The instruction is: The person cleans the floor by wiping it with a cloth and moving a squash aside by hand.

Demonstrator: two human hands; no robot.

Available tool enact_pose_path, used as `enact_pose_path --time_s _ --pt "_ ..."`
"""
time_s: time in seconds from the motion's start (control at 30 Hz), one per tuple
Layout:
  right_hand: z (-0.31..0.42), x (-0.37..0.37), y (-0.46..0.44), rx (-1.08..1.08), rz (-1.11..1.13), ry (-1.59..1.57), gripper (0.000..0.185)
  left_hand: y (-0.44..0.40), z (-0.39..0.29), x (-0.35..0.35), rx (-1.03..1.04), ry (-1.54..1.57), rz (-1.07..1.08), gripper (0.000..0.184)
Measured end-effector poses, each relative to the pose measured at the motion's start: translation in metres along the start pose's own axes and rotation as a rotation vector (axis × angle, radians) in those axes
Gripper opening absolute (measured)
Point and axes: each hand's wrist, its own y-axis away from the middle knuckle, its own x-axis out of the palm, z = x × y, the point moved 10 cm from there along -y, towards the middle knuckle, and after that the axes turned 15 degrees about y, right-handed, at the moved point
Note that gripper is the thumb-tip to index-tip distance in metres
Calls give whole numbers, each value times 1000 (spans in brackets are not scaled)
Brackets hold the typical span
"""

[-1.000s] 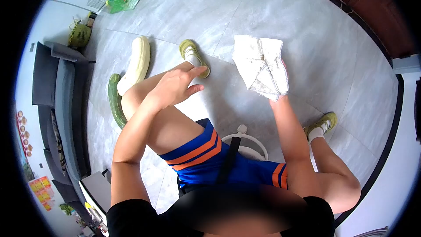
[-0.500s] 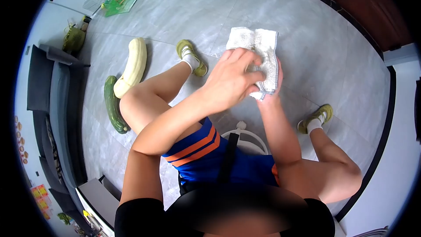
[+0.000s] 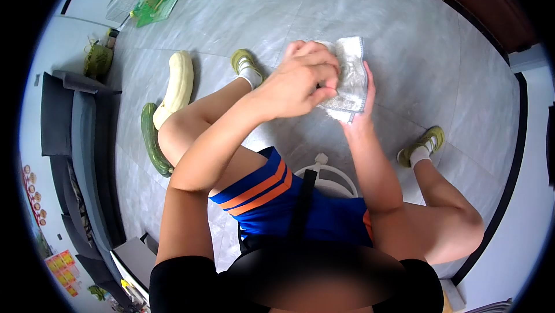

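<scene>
A white cloth [image 3: 350,73] with a grey stitched edge is held up in front of me, above the grey tiled floor. Behind it, my right hand [image 3: 363,117] supports it from below, its thumb or a finger showing along the right edge; the other fingers are hidden. My left hand [image 3: 303,76] is at the cloth's left side, fingers curled in and thumb pressed close, covering that part of the cloth.
A pale yellow gourd-shaped thing [image 3: 180,81] and a green zucchini-shaped thing [image 3: 153,142] lie on the floor beside my left knee. A green plastic piece [image 3: 159,2] lies farther off. A grey sofa [image 3: 87,139] lines the left; a white round-framed seat [image 3: 332,181] is under me.
My left hand has moved left and slightly up, from spread over the cloth's face to curled at its left side. My right hand keeps its place behind the cloth.
</scene>
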Motion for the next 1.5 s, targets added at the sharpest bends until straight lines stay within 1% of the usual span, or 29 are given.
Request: enact_pose_path --time_s 0.1,0.13,0.23,0.27,0.37,0.4,0.47,0.5,0.57,0.63,0.73,0.8,0.9,1.0,1.1,1.23,1.33,1.4,1.43,1.47,1.5 --pt "5 -9 -5 -2 -74 -53 64 13 9 -14 -106 62 -67 12" --pt "5 -8 -3 12 -82 -50 64 18 7 -17 -92 71 -110 10" --pt "8 0 -5 -44 -34 -31 64 26 10 -7 -161 102 -64 10" --pt "8 -2 -4 -45 -88 0 65 28 13 -5 -157 56 -61 20" --pt "5 6 -2 -54 6 -10 65 26 10 -2 -207 26 -157 29" --pt "5 22 -1 -39 126 -38 67 23 6 3 -166 -8 -167 32" --pt "5 22 2 -66 -12 47 70 21 -3 11 -82 -77 -188 38" --pt "8 23 4 -80 -81 89 71 20 -4 14 -86 -81 -177 38" --pt "9 19 3 -110 -59 129 77 19 -7 19 -92 -90 -155 39" --pt "13 13 3 -143 -64 154 81 20 -10 21 -76 -87 -156 36" --pt "18 7 7 -156 -152 264 86 21 -7 21 -89 -59 -180 31" --pt "20 9 7 -176 -153 247 87 22 2 19 -135 -2 -227 27" --pt "18 10 7 -162 -110 207 87 20 -8 14 -150 34 -260 22" --pt "18 14 9 -169 -95 193 87 22 -9 26 -184 -27 -292 16" --pt "21 13 9 -185 -138 216 89 25 -2 28 -218 38 -311 15" --pt "27 6 6 -214 -168 265 90 31 15 18 -329 252 -331 12" --pt "28 4 4 -237 -57 238 82 33 24 11 -399 458 -375 9" --pt "23 0 3 -210 -46 227 81 35 34 7 -430 621 -401 8" --pt "22 -2 2 -196 -42 221 80 37 42 -2 -449 654 -477 7" --pt "19 -5 3 -145 -55 171 72 40 51 -12 -467 686 -554 7" --pt "19 -12 2 -135 -81 224 69 43 61 -21 -485 717 -631 8"
